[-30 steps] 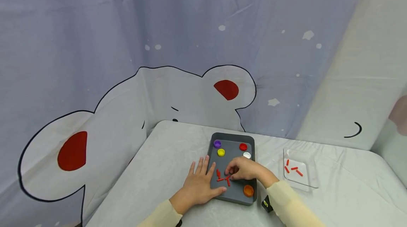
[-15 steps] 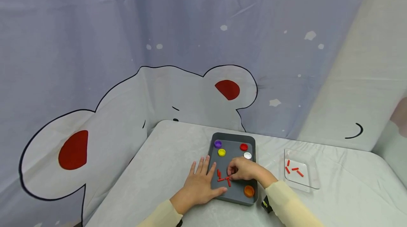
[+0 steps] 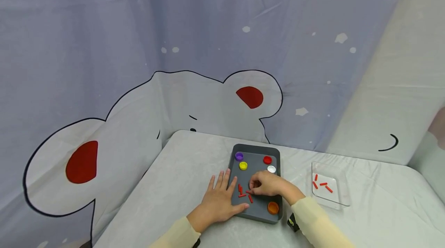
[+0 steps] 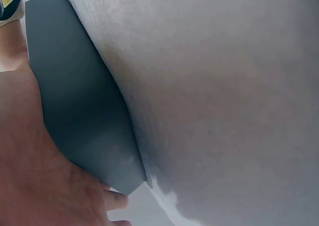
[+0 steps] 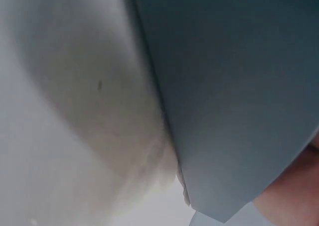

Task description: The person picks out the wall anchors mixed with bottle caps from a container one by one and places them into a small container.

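Observation:
My left hand (image 3: 217, 203) lies with spread fingers over the left rim of a grey tray (image 3: 259, 217), thumb reaching inside. In the left wrist view its palm (image 4: 40, 156) is beside the tray's outer wall (image 4: 84, 96). Over the tray's middle, my right hand (image 3: 265, 183) pinches the end of a small red stick (image 3: 248, 191) between thumb and fingers. Several like it lie just left of the fingertips, among them a slanted red stick (image 3: 250, 199) and a flat one (image 3: 242, 195). The tray wall (image 5: 224, 86) hides most of that hand in the right wrist view.
The tray also holds a purple cap (image 3: 239, 156), a yellow cap (image 3: 243, 165), a red cap (image 3: 267, 160), a white cap (image 3: 271, 169) and an orange cap (image 3: 272, 208). Right of it, a clear box (image 3: 342, 197) contains several red sticks. White cloth (image 3: 194, 155) covers the table.
The red stick at my right fingertips has shifted slightly and now stands apart from the slanted stick below it. My left hand stays put on the tray; the head view has drifted a little.

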`<state>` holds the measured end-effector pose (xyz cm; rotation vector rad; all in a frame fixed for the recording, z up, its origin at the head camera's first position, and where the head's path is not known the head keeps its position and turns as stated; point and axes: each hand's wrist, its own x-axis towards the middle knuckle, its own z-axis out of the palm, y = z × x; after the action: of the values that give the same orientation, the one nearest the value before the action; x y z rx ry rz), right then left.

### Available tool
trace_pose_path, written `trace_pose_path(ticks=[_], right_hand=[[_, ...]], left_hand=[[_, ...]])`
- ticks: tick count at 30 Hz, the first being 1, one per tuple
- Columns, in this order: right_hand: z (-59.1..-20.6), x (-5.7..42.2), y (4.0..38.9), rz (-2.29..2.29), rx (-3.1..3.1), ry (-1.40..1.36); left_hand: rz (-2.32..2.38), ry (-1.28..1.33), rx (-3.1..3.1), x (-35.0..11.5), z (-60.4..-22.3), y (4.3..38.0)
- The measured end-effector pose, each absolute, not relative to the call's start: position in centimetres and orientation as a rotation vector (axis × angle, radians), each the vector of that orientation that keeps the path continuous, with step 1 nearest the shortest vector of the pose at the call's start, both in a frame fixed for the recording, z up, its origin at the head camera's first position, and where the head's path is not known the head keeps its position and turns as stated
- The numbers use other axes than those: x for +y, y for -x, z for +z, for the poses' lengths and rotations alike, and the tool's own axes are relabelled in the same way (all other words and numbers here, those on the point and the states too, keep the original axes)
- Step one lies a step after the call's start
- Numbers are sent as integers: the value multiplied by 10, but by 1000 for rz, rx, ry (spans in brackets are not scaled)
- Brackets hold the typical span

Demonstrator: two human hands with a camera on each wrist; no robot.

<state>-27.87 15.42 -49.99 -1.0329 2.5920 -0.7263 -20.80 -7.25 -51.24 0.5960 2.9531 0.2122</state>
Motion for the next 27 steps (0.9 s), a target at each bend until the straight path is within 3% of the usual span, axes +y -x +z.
trace_pose_path(ticks=[27], right_hand=[[-500,158,291,-638,2463,1200]], left_hand=[[207,-609,2945,-71,-507,207]])
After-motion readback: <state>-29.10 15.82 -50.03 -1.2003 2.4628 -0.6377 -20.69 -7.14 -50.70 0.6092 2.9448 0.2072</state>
